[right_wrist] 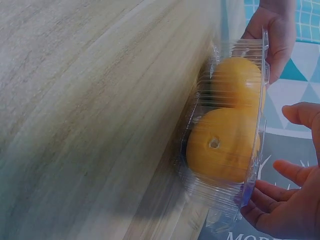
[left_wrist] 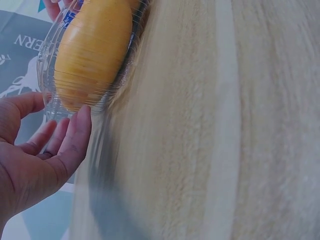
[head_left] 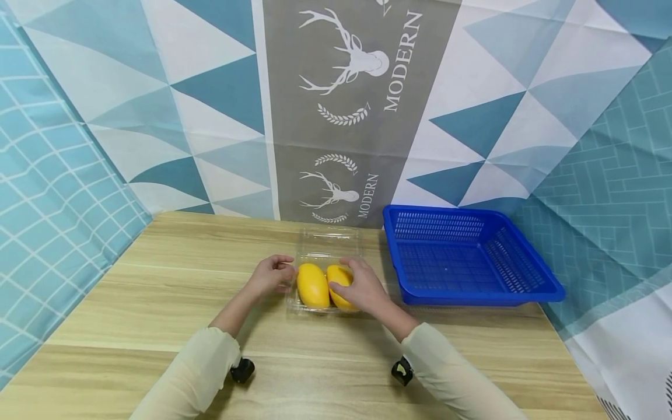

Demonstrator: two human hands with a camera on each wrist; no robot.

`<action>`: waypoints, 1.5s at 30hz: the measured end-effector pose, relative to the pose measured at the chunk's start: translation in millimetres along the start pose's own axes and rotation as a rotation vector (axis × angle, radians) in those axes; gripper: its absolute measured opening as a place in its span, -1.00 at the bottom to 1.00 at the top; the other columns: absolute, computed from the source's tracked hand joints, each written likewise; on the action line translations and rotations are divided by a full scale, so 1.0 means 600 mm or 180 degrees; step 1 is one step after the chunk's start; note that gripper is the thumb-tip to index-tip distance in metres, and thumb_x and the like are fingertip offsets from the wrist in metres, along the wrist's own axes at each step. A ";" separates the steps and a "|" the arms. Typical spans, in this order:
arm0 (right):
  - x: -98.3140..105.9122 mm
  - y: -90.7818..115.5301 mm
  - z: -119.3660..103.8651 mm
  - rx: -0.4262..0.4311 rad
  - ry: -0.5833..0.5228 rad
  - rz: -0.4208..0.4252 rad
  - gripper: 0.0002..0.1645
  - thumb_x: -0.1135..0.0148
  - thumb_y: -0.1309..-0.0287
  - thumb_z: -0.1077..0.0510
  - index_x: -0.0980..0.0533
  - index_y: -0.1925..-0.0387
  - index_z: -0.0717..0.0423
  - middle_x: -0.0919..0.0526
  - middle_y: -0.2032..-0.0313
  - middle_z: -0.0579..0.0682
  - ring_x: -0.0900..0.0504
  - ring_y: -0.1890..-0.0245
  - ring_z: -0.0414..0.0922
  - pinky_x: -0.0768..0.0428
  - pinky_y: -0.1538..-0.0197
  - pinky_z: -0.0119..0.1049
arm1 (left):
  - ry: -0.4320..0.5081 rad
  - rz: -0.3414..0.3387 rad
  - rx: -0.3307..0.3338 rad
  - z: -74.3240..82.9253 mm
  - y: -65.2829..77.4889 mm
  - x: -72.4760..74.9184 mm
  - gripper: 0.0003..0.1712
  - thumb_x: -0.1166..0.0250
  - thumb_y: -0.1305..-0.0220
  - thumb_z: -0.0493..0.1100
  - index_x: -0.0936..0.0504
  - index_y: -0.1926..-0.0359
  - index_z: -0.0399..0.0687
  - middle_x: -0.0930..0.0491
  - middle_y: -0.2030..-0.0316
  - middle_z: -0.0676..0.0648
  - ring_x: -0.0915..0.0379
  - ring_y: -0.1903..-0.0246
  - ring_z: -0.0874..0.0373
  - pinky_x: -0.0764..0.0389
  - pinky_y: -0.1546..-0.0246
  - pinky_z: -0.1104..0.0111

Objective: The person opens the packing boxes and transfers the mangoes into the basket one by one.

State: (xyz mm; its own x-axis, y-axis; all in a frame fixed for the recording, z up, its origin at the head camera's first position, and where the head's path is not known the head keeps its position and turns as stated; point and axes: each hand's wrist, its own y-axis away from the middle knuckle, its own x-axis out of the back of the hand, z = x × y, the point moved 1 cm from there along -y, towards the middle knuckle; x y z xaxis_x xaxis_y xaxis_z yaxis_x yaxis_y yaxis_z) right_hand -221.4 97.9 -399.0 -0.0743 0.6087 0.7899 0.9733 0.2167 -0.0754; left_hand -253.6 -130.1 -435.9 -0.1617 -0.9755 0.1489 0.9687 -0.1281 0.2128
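Note:
Two yellow mangoes (head_left: 313,286) lie side by side in a clear plastic clamshell container (right_wrist: 227,195), whose hinged lid (head_left: 329,240) is folded back toward the wall. My left hand (head_left: 271,275) is at the container's left side; in the left wrist view, its thumb is at the rim and its relaxed fingertips are by the side wall. Above the right-hand mango (head_left: 336,275), my right hand (head_left: 364,287) has thumb and fingers spread, partly hiding it. In the right wrist view, the fingers of the right hand (right_wrist: 287,200) are extended, with the lower fingertips right at the container's rim.
A blue perforated plastic basket (head_left: 401,274) stands to the right of the container on the wood-grain table (head_left: 157,280). Behind the table hangs a patterned cloth (head_left: 336,134), with more cloth at both sides. Black wrist devices (head_left: 242,371) show below both sleeves.

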 end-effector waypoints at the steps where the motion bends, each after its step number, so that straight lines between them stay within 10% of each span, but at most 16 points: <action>1: 0.000 0.001 0.000 0.0016 0.0012 -0.0006 -0.27 -0.32 -0.01 -0.11 -0.38 -0.19 0.10 -0.42 -0.22 0.12 -0.31 -0.29 0.09 -0.30 -0.33 0.03 | 0.0014 0.0011 0.0006 0.000 0.000 0.000 -0.48 -0.15 -0.24 -0.25 -0.31 -0.21 -0.32 -0.40 0.08 -0.22 -0.44 0.24 0.10 -0.69 0.30 0.27; 45: -0.007 0.009 -0.006 -0.0025 0.0619 -0.0308 -0.10 -0.35 0.05 -0.14 -0.29 -0.27 0.20 -0.37 -0.21 0.23 -0.39 -0.19 0.13 -0.43 -0.22 0.04 | 0.0091 -0.0072 -0.0075 0.010 0.009 -0.002 -0.48 -0.11 -0.26 -0.33 -0.26 -0.22 -0.44 -0.41 0.07 -0.27 -0.48 0.23 0.05 -0.69 0.29 0.21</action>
State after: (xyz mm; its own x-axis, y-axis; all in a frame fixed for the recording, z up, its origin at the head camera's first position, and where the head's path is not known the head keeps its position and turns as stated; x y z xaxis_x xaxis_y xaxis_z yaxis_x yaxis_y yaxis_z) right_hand -215.3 93.8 -400.9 -0.1249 0.4265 0.8958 0.9654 0.2606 0.0105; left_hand -249.2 -128.7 -428.9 -0.1786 -0.9770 0.1167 0.9690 -0.1541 0.1930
